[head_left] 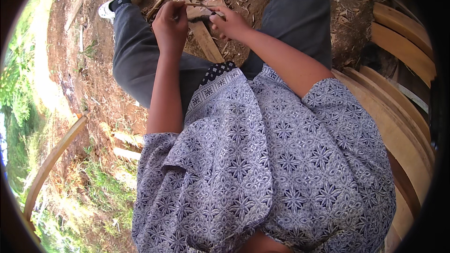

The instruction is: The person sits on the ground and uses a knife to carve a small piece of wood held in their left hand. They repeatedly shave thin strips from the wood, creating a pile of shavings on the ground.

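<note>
Above the knees, over shaving-strewn dirt ground (98, 79), the left hand (169, 26) has its fingers pinched shut on a thin sliver (199, 5); the right hand (230, 22) grips its other end; a wooden plank (204, 35) lies beneath.

Thin strip (199, 5) partly hidden inside both fists, dark tool (202, 14) blurred, right foot cut off by top edge

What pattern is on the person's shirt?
The shirt has a blue-and-white flower-and-diamond print, seen clearly in the head view.
</note>
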A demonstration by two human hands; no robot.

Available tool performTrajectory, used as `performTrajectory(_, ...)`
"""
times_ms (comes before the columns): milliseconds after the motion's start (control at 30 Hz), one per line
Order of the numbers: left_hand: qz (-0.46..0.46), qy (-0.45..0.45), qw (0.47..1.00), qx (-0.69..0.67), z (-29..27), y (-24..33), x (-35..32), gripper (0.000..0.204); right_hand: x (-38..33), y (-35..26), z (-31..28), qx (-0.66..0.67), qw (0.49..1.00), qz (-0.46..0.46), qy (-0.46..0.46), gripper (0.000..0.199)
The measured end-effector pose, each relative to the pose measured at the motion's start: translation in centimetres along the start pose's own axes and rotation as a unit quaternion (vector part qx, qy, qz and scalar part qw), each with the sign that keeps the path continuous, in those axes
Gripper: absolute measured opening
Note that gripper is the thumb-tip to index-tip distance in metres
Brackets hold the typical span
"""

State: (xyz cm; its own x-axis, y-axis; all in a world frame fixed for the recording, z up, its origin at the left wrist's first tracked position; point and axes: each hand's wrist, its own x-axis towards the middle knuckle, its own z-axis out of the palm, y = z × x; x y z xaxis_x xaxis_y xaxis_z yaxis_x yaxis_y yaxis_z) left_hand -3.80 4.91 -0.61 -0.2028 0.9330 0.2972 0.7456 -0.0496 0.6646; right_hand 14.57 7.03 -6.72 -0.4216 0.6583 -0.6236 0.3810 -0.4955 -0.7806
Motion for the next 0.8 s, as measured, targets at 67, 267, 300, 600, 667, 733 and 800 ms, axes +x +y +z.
performTrajectory(67,0.002,0.004,1.000,-0.007,0.3,-1.4,0.6,0.006,2.7,1.3,0.5,-0.108,0.989,-0.076,0.071,0.042)
performTrajectory(267,0.032,0.029,0.999,-0.022,1.0,-1.3,0.1,0.009,2.5,-0.1,2.1,-0.120,0.956,-0.231,0.139,0.037)
performTrajectory(300,0.037,0.026,0.999,-0.026,1.5,-1.1,0.3,0.009,3.8,2.0,1.8,-0.128,0.945,-0.240,0.178,0.037)
performTrajectory(600,0.047,0.036,0.997,-0.041,2.8,-1.2,0.2,0.005,6.1,5.4,-0.4,-0.257,0.947,-0.083,0.175,0.041)
performTrajectory(667,0.036,0.050,0.998,-0.029,2.3,-1.5,-0.5,0.005,2.2,0.4,1.1,-0.171,0.968,-0.139,0.120,0.042)
performTrajectory(733,0.022,0.053,0.998,-0.025,2.4,-1.2,-0.9,0.005,0.5,-0.9,1.0,-0.106,0.967,-0.213,0.095,0.042)
performTrajectory(800,0.001,0.028,0.999,-0.034,2.7,-0.2,-0.6,0.005,4.2,3.8,-0.2,-0.172,0.966,-0.132,0.143,0.042)
